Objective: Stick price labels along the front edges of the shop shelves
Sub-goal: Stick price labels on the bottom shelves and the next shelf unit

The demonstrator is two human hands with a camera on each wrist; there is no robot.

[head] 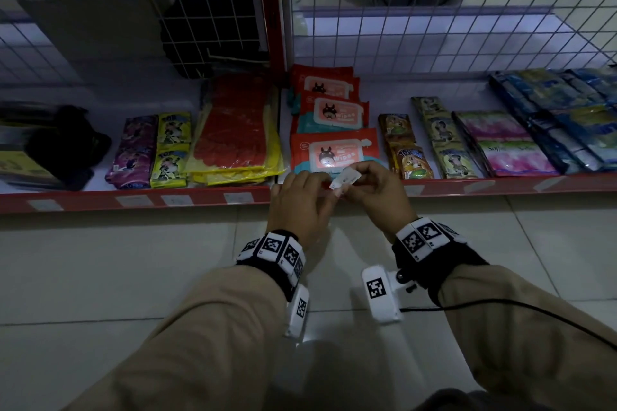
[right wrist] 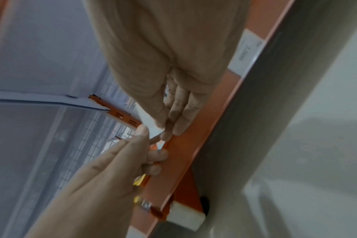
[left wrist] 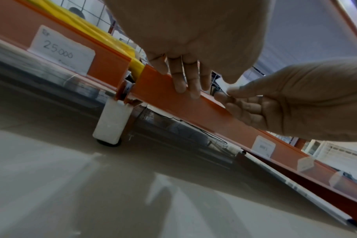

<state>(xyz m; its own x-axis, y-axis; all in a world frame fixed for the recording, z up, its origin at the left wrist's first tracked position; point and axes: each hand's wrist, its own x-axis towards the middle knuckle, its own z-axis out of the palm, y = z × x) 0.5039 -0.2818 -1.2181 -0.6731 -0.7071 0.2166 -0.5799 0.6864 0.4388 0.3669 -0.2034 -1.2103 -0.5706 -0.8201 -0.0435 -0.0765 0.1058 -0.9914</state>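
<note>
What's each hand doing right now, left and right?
Left hand: pinches the price label, other fingers resting on the red shelf edge.
Right hand: pinches the same price label from the other side.

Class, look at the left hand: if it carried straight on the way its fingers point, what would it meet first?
Probably the red shelf edge: the left hand points forward at it, fingers seemingly already touching. Just past it lies the wipes pack.
</note>
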